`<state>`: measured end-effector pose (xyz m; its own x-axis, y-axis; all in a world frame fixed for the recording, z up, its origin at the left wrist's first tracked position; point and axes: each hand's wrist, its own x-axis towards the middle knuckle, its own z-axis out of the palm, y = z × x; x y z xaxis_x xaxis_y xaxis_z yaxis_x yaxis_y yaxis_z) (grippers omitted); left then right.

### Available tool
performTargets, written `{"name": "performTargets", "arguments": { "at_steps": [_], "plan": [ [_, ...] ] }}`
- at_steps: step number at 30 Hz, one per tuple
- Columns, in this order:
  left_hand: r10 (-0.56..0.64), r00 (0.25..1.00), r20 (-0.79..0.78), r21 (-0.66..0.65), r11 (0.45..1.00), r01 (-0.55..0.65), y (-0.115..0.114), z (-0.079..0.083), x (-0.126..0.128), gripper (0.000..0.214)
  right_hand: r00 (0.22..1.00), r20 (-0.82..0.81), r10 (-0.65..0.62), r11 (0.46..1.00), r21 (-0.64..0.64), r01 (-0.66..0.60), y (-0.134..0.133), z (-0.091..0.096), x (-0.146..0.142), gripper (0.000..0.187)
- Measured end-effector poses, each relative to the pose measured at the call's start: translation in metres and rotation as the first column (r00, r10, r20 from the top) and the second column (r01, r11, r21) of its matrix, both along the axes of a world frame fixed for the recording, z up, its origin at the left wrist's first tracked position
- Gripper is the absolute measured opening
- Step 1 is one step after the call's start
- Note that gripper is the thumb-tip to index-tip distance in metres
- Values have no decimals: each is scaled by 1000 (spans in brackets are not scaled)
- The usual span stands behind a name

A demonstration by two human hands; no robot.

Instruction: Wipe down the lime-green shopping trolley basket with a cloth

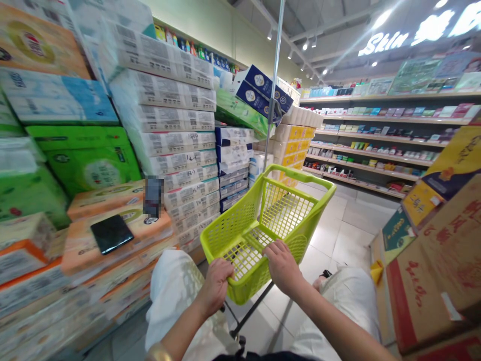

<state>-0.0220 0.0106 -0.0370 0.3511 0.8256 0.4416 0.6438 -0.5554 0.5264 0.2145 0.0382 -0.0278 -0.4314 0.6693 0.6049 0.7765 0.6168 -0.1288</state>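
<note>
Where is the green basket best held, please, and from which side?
Probably by the near rim of the basket, from the person's side: it faces them, and its raised edge lets fingers curl over, as the left hand and right hand do.

The shopping basket (pixel 246 292) is lime green with a latticed grid; the trousers (pixel 175 291) white; the near left tissue pack (pixel 80 254) orange; the far boxes (pixel 259 80) navy; the right carton (pixel 411 301) brown, red-lettered.
</note>
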Motion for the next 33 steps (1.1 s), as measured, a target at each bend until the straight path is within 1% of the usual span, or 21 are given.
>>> {"name": "performTargets", "arguments": {
  "at_steps": [2,4,5,6,7,9,12,15,17,19,21,22,24,26,28,30,31,33],
  "plan": [
    [-9,1000,-3,-46,999,9,1,2,-6,23,1000,-3,-10,1000,23,10,-2,-4,-7,31],
    [41,999,-19,-59,997,-42,-1,6,-5,46,999,11,-34,999,32,34,-4,-6,-13,29],
    [89,996,-30,-45,995,-91,-3,9,0,58,998,20,-52,998,30,51,-5,-7,-16,28],
    [129,990,-48,-32,991,-131,-6,13,7,65,997,29,-70,997,27,70,-7,-7,-20,26],
    [141,987,-73,-30,989,-143,-9,17,17,69,996,38,-85,996,23,84,-9,-7,-23,24],
    [122,982,-143,-58,990,-132,-17,25,40,76,994,60,-95,995,23,94,-14,-5,-30,19],
    [153,954,-258,-150,969,-196,-26,35,71,77,992,113,-50,999,25,48,-19,2,-32,15],
    [202,910,-363,-201,936,-288,-31,38,85,73,987,158,-2,1000,1,1,-15,12,-16,13],
    [215,891,-401,-193,931,-311,-33,37,85,65,987,153,-52,999,-3,53,-9,19,2,15],
    [219,886,-409,-177,933,-313,-34,35,84,57,980,124,-156,988,5,157,-4,23,18,20],
    [221,887,-405,-160,938,-307,-34,33,83,55,969,90,-232,973,8,232,-3,23,22,24],
    [223,887,-405,-149,941,-305,-34,33,83,55,968,75,-238,971,5,238,-4,21,19,24],
    [229,883,-409,-132,943,-305,-34,32,84,55,980,62,-190,982,-8,191,-10,17,5,21],
    [231,881,-412,-124,944,-306,-32,31,84,52,991,71,-110,993,-21,112,-16,12,-11,15],
    [234,881,-412,-111,946,-303,-31,30,83,51,995,96,-40,998,-37,44,-17,12,-17,12],
    [236,880,-413,-89,951,-296,-31,28,81,52,993,116,-15,998,-51,21,-14,17,-8,16],
    [241,879,-412,-77,952,-297,-31,27,80,53,993,118,-27,998,-57,34,-10,21,0,19],
    [253,876,-410,-62,951,-304,-31,26,79,54,989,106,-100,992,-64,107,-4,27,16,25]
  ]
}}
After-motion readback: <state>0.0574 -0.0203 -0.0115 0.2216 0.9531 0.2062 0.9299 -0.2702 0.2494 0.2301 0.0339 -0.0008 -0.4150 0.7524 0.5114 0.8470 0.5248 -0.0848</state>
